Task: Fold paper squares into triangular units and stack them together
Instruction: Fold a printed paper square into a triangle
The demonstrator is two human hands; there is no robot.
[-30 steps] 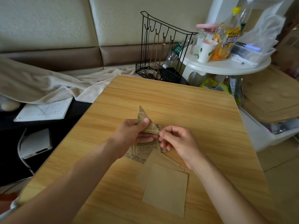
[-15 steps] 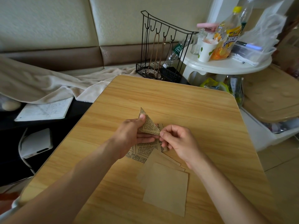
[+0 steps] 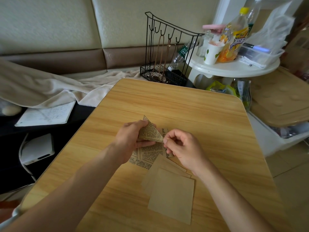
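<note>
A newsprint-patterned paper folded into a triangle (image 3: 151, 133) is held just above the wooden table (image 3: 192, 111). My left hand (image 3: 132, 138) grips its left side, thumb on top. My right hand (image 3: 182, 146) pinches the triangle's right corner between thumb and forefinger. Under the hands lies a flat newsprint square (image 3: 147, 156). Several plain brown paper squares (image 3: 172, 195) fan out on the table nearer to me, their blank sides up.
A black wire rack (image 3: 167, 52) stands past the table's far edge. To the right, a white round side table (image 3: 234, 69) holds bottles, a paper cup and a plastic box. A cream blanket (image 3: 50, 87) and a notebook (image 3: 46, 114) lie at left.
The triangle has tilted down and sunk a little toward the table. My left thumb has slid further up along its edge. My right hand keeps its pinch on the corner.
</note>
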